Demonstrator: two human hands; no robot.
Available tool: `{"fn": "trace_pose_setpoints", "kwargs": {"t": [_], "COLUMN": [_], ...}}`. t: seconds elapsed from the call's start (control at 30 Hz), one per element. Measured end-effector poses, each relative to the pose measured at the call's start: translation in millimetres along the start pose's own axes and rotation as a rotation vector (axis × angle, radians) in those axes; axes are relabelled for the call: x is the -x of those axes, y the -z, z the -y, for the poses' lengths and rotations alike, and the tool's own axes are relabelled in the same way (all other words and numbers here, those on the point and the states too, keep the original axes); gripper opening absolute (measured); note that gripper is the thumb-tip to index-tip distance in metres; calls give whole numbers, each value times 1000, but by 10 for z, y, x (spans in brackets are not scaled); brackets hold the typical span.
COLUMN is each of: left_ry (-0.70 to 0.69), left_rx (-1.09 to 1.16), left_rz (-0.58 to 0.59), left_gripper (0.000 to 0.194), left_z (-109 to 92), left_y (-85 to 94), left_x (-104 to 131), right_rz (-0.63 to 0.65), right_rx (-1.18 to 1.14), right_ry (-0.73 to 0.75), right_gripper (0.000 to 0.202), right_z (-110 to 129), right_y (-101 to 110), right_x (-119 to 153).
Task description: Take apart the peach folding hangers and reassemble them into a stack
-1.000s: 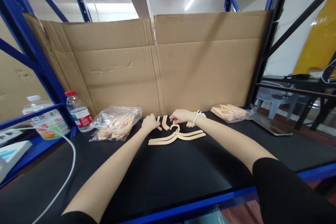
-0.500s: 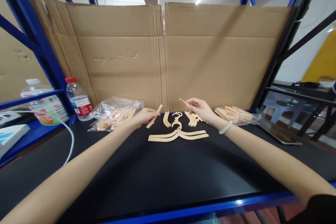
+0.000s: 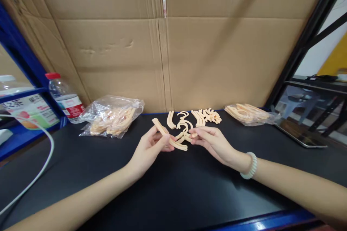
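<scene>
Curved beige hanger arms (image 3: 177, 145), stacked together, are gripped between the thumb and fingers of my left hand (image 3: 149, 148). My right hand (image 3: 217, 146) pinches a small beige piece (image 3: 194, 135) close to the arms' lower end. Behind and partly hidden by both hands lies a hanger (image 3: 184, 135) with its hook on the black table. Farther back are loose hooks (image 3: 182, 114), a few curved arms (image 3: 170, 120) to their left and more arms (image 3: 198, 118) to their right. A heap of small beige pieces (image 3: 213, 116) lies beside these.
A clear bag of beige parts (image 3: 114, 119) lies at the back left, another bag (image 3: 245, 113) at the back right. A red-capped bottle (image 3: 66, 97), a white cable (image 3: 40, 169) and a dark flat tablet-like device (image 3: 300, 135) flank the table. Cardboard (image 3: 108, 61) walls the rear.
Both hands have come nearer to me and closer together. The hanger arms in my left hand have turned to slant down rightward. The view has tilted down.
</scene>
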State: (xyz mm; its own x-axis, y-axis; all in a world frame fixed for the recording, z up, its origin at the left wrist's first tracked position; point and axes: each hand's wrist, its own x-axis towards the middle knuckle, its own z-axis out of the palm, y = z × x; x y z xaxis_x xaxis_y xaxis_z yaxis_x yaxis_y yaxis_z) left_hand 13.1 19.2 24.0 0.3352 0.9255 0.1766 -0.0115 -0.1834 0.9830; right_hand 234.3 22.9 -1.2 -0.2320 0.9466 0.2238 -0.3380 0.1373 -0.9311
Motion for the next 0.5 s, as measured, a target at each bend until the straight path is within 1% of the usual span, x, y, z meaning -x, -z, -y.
{"fn": "trace_pose_setpoints", "kwargs": {"t": [0.13,0.27,0.4,0.5], "left_ry": [-58,-142,-243,-309], "left_rx": [-17,-55,-126,-214], "left_rz": [-20,-62,-95,-114], "left_gripper": [26,18,9,7], "left_z": [35,77,109,135], "left_y": [-43,-88,-111,-99], "left_x": [59,117,173,190], "right_rz": [-39,-11,14,74], "right_rx": [-50,-111,-66,-83], "right_ry": [-23,-28,-26,-90], "right_gripper": [21,30,20,16], "right_z": [-9,5,16,29], "right_y": [-30,-40,-12,0], "right_x": [80,88,75,78]}}
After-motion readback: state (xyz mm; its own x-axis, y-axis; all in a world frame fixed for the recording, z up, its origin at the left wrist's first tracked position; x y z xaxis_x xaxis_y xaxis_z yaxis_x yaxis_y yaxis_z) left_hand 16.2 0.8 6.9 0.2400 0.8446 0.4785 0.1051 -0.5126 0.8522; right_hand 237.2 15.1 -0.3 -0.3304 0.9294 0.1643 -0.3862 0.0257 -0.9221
